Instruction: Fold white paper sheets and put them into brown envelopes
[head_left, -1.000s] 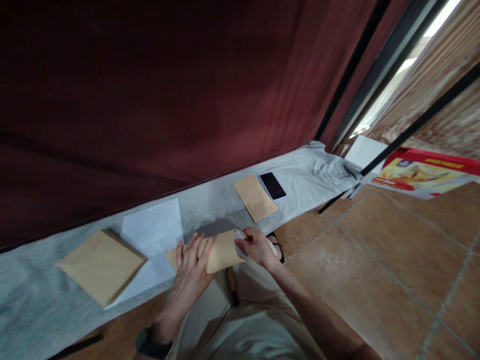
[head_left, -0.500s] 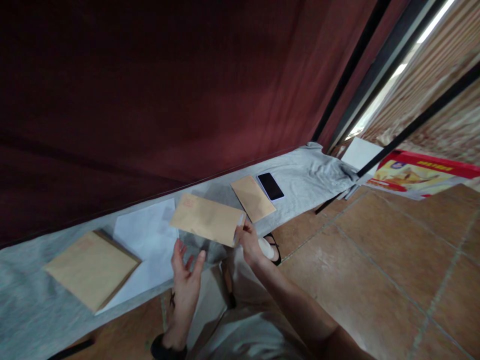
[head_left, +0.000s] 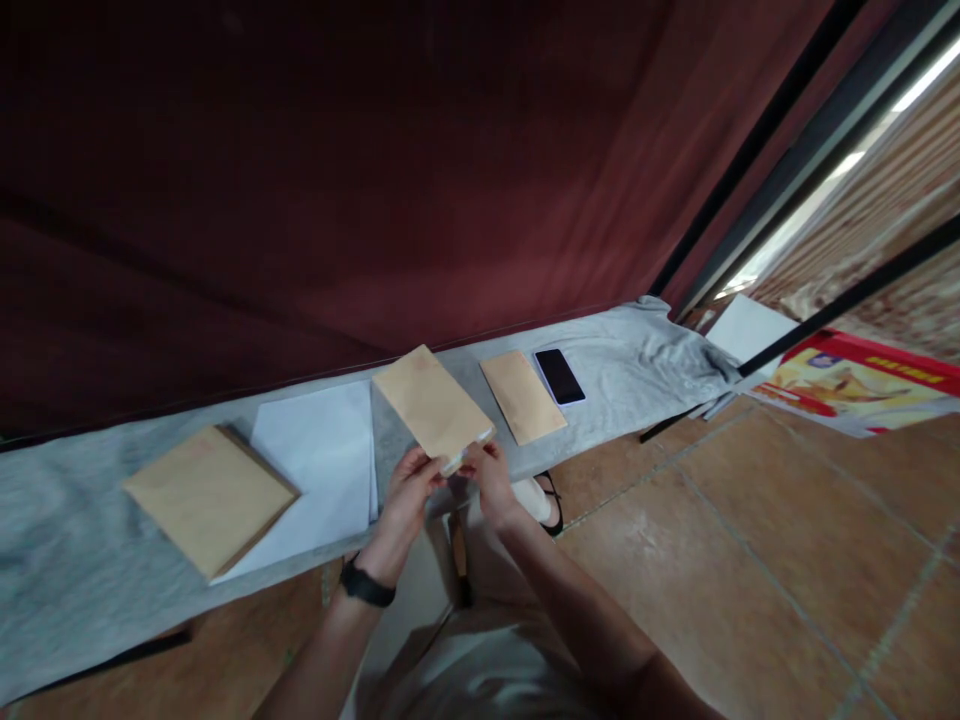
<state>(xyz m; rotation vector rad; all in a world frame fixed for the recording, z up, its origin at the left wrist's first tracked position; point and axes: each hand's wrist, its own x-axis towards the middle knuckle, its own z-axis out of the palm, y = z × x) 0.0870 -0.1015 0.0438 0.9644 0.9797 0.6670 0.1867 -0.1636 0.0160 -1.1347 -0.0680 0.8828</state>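
A brown paper envelope [head_left: 429, 402] is held between my two hands, its near end toward me with a strip of white paper showing at the opening. My left hand [head_left: 411, 484] is closed on the left corner of that end. Opposite it, my right hand [head_left: 486, 474] pinches the right corner. To the right, a second brown envelope [head_left: 523, 396] lies flat on the cloth beside a dark-screened phone [head_left: 559, 376]. On the left, a stack of brown envelopes [head_left: 210, 496] partly covers some white paper sheets [head_left: 322, 455].
A grey cloth [head_left: 630, 350] covers the long narrow surface. Behind it hangs a dark red curtain [head_left: 420, 200]. Black poles [head_left: 757, 140] stand at the right, near a red and yellow box [head_left: 862, 380] above the tiled floor [head_left: 675, 570].
My left hand has come up from below and taken hold of the envelope's open end. The envelope has turned, so that end now points toward me. My right hand keeps its hold.
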